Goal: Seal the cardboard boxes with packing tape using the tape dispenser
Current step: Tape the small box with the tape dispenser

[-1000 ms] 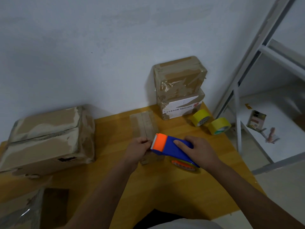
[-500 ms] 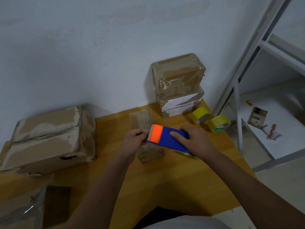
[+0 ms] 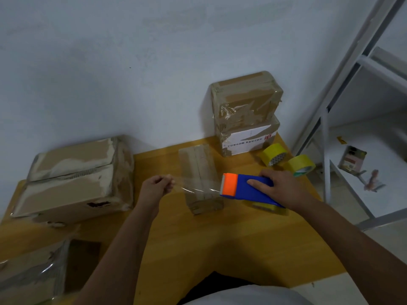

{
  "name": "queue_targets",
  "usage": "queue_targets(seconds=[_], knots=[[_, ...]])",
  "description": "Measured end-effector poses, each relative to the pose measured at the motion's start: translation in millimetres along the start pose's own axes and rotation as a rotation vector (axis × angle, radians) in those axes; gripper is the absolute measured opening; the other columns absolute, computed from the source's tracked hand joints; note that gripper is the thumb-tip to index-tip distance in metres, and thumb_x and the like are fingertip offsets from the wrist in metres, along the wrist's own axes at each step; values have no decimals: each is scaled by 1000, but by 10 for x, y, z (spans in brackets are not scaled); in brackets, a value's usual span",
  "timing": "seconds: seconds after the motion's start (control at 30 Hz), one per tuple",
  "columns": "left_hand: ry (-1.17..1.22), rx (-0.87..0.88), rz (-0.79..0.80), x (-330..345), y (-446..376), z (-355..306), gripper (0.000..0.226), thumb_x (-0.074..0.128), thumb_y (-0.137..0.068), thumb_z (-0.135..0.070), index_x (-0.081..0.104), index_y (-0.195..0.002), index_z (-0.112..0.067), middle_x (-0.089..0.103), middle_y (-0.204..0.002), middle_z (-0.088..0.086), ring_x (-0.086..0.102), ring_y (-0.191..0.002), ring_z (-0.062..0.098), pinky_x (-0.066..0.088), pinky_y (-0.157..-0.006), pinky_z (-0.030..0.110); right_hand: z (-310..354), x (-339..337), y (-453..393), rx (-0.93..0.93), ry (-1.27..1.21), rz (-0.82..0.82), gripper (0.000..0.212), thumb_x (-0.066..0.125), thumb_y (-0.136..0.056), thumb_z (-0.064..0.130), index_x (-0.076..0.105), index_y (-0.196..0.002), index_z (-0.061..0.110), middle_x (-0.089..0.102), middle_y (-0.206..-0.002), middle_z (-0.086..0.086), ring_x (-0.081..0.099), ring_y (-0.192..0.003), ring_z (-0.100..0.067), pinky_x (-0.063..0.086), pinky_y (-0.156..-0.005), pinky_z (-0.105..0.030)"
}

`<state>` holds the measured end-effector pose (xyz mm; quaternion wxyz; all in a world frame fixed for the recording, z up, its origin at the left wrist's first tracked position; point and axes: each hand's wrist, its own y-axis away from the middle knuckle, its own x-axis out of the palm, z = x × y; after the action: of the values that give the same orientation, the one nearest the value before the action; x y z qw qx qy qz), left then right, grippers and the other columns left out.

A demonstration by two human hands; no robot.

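My left hand (image 3: 157, 186) pinches the tape (image 3: 196, 188) end; my right hand (image 3: 280, 188) grips the dispenser (image 3: 244, 187). Tape spans above the small box (image 3: 199, 172) on the table (image 3: 220, 238). Next: lower and press it down.

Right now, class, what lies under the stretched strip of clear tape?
Under the tape, the small box shows through, lying on the table. The left hand pinches one end; the dispenser hides the other. What the box holds cannot be seen.
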<state>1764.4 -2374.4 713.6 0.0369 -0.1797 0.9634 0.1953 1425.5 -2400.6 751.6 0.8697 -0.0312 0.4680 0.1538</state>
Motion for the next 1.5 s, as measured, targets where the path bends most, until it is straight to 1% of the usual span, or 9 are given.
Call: queue_targets(seconds=[0.1, 0.23, 0.33, 0.47, 0.7, 0.8, 1.0, 1.27, 1.5], knots=[[8, -52, -4, 55, 103, 168, 17, 57, -99, -17, 69, -92, -7, 68, -83, 6, 60, -77, 16, 50, -72, 26, -74, 39, -58, -10, 61, 20, 42, 46, -88, 62, 61, -83, 23, 60, -70, 3, 58, -64, -9, 47, -58, -28], [40, -107, -56, 123, 277, 352, 19, 59, -98, -21, 68, -92, -6, 66, -87, 5, 61, -83, 17, 50, -80, 29, -97, 127, -121, 63, 53, -69, 59, 32, -89, 66, 66, -78, 19, 62, -68, -2, 58, -63, -13, 49, -60, -35], [64, -125, -63, 175, 354, 464, 15, 61, -97, -19, 64, -90, -6, 63, -89, 5, 59, -86, 17, 48, -77, 25, -114, 213, -156, 98, 105, -152, 55, 38, -91, 63, 68, -78, 19, 63, -66, 0, 57, -60, -12, 51, -56, -34], [69, -127, -72, 235, 404, 509, 11, 61, -97, -16, 62, -88, -9, 60, -88, 4, 56, -83, 17, 46, -74, 23, -170, 240, -149, 113, 92, -121, 49, 45, -90, 61, 68, -81, 19, 64, -70, -1, 59, -63, -12, 49, -56, -31], [32, -175, -114, 374, 415, 612, 16, 72, -89, -29, 63, -90, -16, 61, -87, -1, 55, -87, 19, 45, -80, 36, -309, 264, -190, 101, 37, -109, 47, 50, -90, 55, 68, -78, 14, 63, -68, -4, 56, -59, -12, 38, -50, -25], [-13, -187, -162, 441, 438, 587, 24, 71, -89, -34, 63, -102, -16, 64, -102, 0, 59, -97, 17, 42, -81, 35, -323, 271, -243, 92, 73, -91, 47, 50, -91, 55, 68, -77, 14, 62, -67, -4, 54, -57, -11, 32, -48, -25], [-44, -203, -205, 496, 480, 589, 28, 71, -90, -33, 57, -107, -15, 57, -107, 0, 54, -97, 17, 41, -83, 35, -326, 313, -328, 76, 98, -42, 51, 46, -90, 59, 68, -78, 16, 63, -69, -4, 57, -59, -12, 35, -48, -25], [6, -222, -190, 537, 455, 627, 33, 70, -90, -34, 55, -112, -15, 53, -102, -8, 52, -94, 13, 40, -85, 34, -379, 326, -388, 84, 66, -1, 55, 41, -87, 65, 68, -80, 18, 64, -71, -3, 60, -61, -14, 51, -57, -32], [42, -282, -158, 517, 389, 630, 35, 69, -91, -31, 55, -116, -13, 48, -101, -10, 48, -104, 19, 34, -87, 30, -394, 370, -440, 79, 77, 11, 50, 45, -90, 59, 69, -85, 16, 66, -75, -5, 60, -63, -14, 47, -53, -27]])
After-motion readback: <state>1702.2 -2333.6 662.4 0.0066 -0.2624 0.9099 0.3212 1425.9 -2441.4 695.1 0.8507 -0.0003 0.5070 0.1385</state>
